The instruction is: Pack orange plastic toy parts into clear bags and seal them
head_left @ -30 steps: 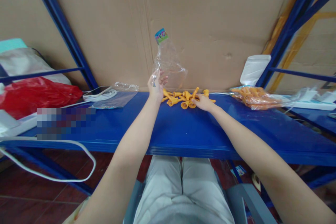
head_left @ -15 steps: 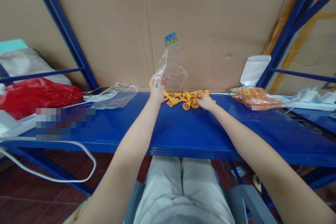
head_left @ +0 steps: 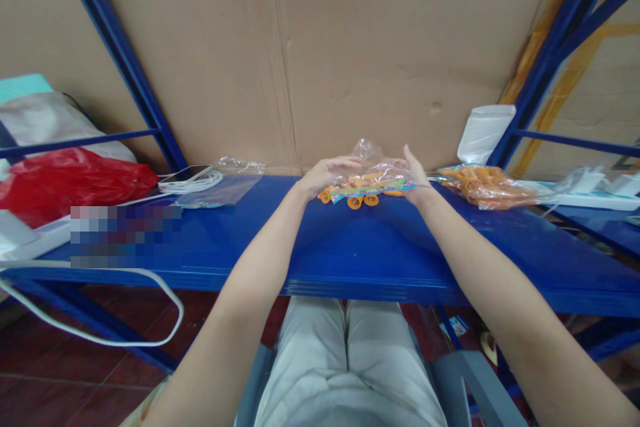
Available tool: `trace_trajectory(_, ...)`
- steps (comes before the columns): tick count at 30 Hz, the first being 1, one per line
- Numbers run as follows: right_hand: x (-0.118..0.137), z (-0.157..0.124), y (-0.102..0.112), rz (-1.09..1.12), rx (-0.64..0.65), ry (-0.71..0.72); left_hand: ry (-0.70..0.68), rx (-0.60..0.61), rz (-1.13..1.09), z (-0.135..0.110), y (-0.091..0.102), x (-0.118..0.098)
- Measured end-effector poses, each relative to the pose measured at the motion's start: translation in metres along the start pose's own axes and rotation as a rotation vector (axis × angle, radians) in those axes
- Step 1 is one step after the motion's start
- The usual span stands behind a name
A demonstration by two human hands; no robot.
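Note:
A clear plastic bag (head_left: 369,169) with a coloured printed strip is stretched sideways between my two hands. My left hand (head_left: 326,175) grips its left end, fingers reaching along the film. At the other end, my right hand (head_left: 416,177) holds the bag with its thumb raised; its other fingers are partly hidden by the film. Below and behind the bag lie several yellow-orange plastic horn-shaped pieces (head_left: 355,203) with flared round ends. The film covers much of this pile.
Right of my hands lies a filled bag of orange pieces (head_left: 480,185), near a white power strip (head_left: 590,199). A flat clear bag (head_left: 220,188) and a coiled white cable (head_left: 193,181) sit left. A cardboard sheet (head_left: 375,47) stands behind the blue shelf (head_left: 360,247).
The bag has come down from upright in my left hand to lie level over the pile. My right hand has left the horn-shaped pieces and moved onto the bag's right end.

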State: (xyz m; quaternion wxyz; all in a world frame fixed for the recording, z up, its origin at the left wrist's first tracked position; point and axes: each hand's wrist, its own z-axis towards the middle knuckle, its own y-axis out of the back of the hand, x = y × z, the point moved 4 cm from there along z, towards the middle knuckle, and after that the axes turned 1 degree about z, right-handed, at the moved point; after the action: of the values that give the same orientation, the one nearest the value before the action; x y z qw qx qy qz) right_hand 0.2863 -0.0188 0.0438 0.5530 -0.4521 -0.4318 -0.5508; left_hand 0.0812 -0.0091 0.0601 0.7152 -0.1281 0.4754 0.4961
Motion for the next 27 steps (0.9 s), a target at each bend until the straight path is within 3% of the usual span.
trace_trajectory(3, -0.002, -0.003, 0.002, 0.082, 0.024, -0.081, 0.05, 0.203, 0.121, -0.002, -0.004, 0.005)
trace_trajectory(6, -0.005, -0.007, 0.002, 0.102, -0.036, -0.136, 0.085, 0.27, 0.189, -0.003, -0.006, 0.009)
trace_trajectory(9, -0.006, -0.01, 0.003, 0.087, -0.127, -0.157, 0.091, 0.187, 0.183, -0.002, -0.003, 0.012)
trace_trajectory(14, -0.008, -0.008, 0.003, 0.081, -0.126, -0.164, 0.144, -0.013, 0.237, -0.002, 0.009, 0.019)
trace_trajectory(22, -0.006, -0.013, 0.0, 0.015, -0.019, -0.194, 0.098, 0.04, 0.415, -0.001, 0.01, 0.021)
trace_trajectory(27, -0.011, -0.013, 0.002, -0.092, -0.035, -0.222, 0.046, -0.093, 0.399, 0.002, 0.014, 0.021)
